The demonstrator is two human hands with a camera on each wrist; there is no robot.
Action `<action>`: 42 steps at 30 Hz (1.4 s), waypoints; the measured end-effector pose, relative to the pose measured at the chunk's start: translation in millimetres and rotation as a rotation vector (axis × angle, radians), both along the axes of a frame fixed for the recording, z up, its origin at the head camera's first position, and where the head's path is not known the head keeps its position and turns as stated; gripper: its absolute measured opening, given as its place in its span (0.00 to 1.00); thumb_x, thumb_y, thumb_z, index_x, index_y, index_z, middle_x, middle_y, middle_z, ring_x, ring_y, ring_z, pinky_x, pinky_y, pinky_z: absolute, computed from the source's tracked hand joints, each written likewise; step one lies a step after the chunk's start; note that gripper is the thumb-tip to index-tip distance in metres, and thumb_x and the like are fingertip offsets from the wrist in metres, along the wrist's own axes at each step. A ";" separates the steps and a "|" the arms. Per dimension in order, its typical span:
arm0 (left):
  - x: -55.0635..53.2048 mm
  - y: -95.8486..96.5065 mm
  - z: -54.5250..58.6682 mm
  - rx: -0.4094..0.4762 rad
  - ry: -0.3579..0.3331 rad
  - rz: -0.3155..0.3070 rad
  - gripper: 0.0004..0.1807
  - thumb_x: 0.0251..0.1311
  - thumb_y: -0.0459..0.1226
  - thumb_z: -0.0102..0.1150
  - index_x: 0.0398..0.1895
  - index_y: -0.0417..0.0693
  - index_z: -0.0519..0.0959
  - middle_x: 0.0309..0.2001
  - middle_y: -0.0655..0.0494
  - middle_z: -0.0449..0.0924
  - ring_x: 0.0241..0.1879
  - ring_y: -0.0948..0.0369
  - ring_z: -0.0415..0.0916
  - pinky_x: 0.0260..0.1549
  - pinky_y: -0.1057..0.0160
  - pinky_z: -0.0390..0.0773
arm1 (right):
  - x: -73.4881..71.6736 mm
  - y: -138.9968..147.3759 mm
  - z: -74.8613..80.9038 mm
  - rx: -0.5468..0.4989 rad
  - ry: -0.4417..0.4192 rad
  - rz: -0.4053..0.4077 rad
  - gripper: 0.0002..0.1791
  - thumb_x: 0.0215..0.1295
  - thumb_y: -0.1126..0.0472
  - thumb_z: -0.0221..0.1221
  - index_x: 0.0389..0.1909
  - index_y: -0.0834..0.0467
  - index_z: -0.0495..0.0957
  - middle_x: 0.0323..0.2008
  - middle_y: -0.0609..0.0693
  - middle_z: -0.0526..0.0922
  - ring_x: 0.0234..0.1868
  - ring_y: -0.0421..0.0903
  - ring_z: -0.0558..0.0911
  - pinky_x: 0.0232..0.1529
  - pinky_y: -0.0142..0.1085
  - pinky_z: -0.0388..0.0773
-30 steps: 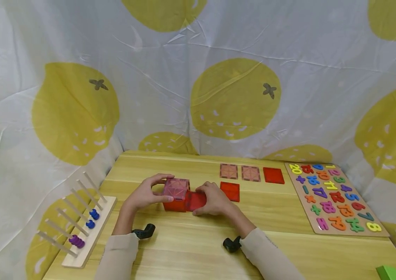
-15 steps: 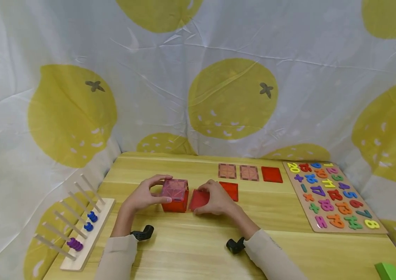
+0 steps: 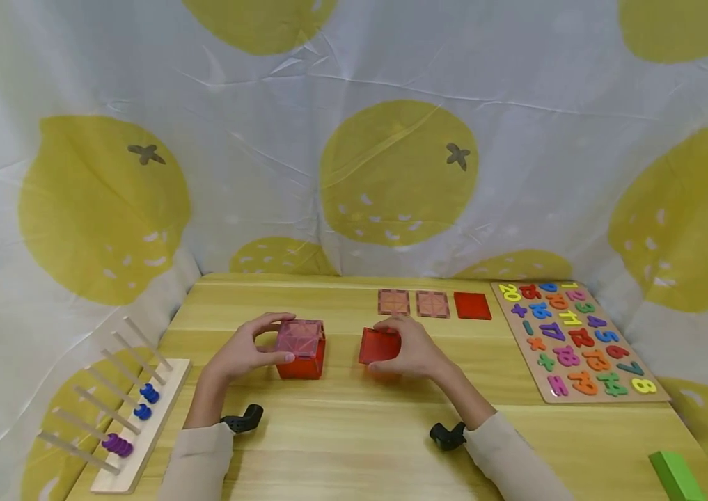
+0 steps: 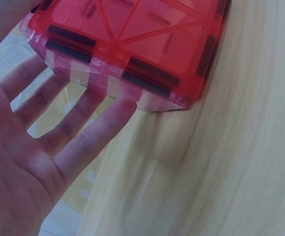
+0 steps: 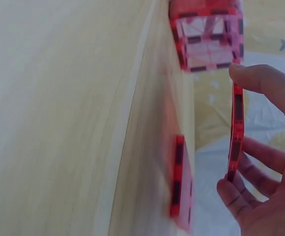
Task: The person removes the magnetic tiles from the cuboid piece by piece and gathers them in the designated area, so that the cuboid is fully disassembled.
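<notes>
A small cube of magnetic tiles (image 3: pixel 299 365), red sides under a pink top, stands on the table left of centre. My left hand (image 3: pixel 242 353) holds it, thumb at the near side and fingers at the far side; they touch its wall in the left wrist view. Its side facing right is unfilled in the right wrist view. My right hand (image 3: pixel 415 350) pinches a red square magnetic tile (image 5: pixel 237 123) by opposite edges, tilted above the table and apart from the cube. Below it lies another red magnetic tile (image 5: pixel 180 182), largely hidden by the hand in the head view.
Two pink tiles (image 3: pixel 432 304) and a red tile (image 3: pixel 472 306) lie in a row at the back. A number puzzle board (image 3: pixel 529 341) is at the right. A wooden peg rack (image 3: pixel 156 417) with beads stands left; a green block (image 3: pixel 675 475) sits front right.
My right hand has drawn the red tile away from the cube to the right and tilted it up. My left hand stays at the cube. The head view has shifted slightly.
</notes>
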State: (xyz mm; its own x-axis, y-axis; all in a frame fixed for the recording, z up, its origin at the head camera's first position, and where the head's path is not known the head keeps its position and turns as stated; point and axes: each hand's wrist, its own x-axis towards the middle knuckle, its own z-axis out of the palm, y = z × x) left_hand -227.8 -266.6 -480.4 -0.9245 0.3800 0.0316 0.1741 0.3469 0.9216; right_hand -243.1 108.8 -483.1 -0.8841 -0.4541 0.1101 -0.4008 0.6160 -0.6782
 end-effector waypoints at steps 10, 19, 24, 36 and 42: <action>-0.8 -2.5 -5.1 0.001 -0.007 -0.007 0.42 0.57 0.39 0.77 0.75 0.52 0.69 0.71 0.46 0.69 0.71 0.41 0.63 0.58 0.54 0.83 | -1.1 47.7 -2.8 -0.020 0.007 -0.061 0.39 0.49 0.47 0.78 0.63 0.54 0.79 0.61 0.54 0.78 0.57 0.54 0.76 0.47 0.45 0.86; -2.2 -4.3 -0.7 -0.018 0.016 -0.012 0.41 0.57 0.39 0.77 0.74 0.55 0.69 0.71 0.47 0.69 0.70 0.41 0.63 0.58 0.51 0.83 | -13.2 88.8 -5.8 0.068 0.052 -0.122 0.39 0.49 0.48 0.77 0.64 0.54 0.80 0.65 0.60 0.76 0.60 0.61 0.75 0.57 0.58 0.80; -1.4 -3.8 -0.3 -0.010 0.011 -0.017 0.41 0.57 0.39 0.77 0.74 0.56 0.70 0.71 0.47 0.69 0.70 0.41 0.63 0.58 0.52 0.83 | -20.0 104.0 -13.6 0.101 0.038 -0.132 0.38 0.50 0.49 0.77 0.63 0.56 0.80 0.67 0.64 0.74 0.67 0.66 0.71 0.65 0.66 0.71; -0.8 -19.6 -7.9 0.093 0.016 -0.110 0.43 0.60 0.32 0.72 0.77 0.52 0.64 0.77 0.40 0.61 0.73 0.37 0.60 0.58 0.60 0.83 | -23.8 109.1 -21.6 0.146 -0.002 -0.073 0.32 0.55 0.53 0.77 0.61 0.57 0.80 0.66 0.62 0.75 0.67 0.65 0.72 0.68 0.63 0.70; 1.0 -26.8 -9.8 0.144 -0.005 -0.153 0.42 0.62 0.30 0.70 0.78 0.46 0.62 0.77 0.42 0.61 0.74 0.40 0.61 0.63 0.61 0.78 | -20.8 105.5 -16.0 0.119 0.007 -0.104 0.34 0.57 0.52 0.75 0.63 0.58 0.78 0.65 0.63 0.76 0.65 0.64 0.73 0.67 0.63 0.70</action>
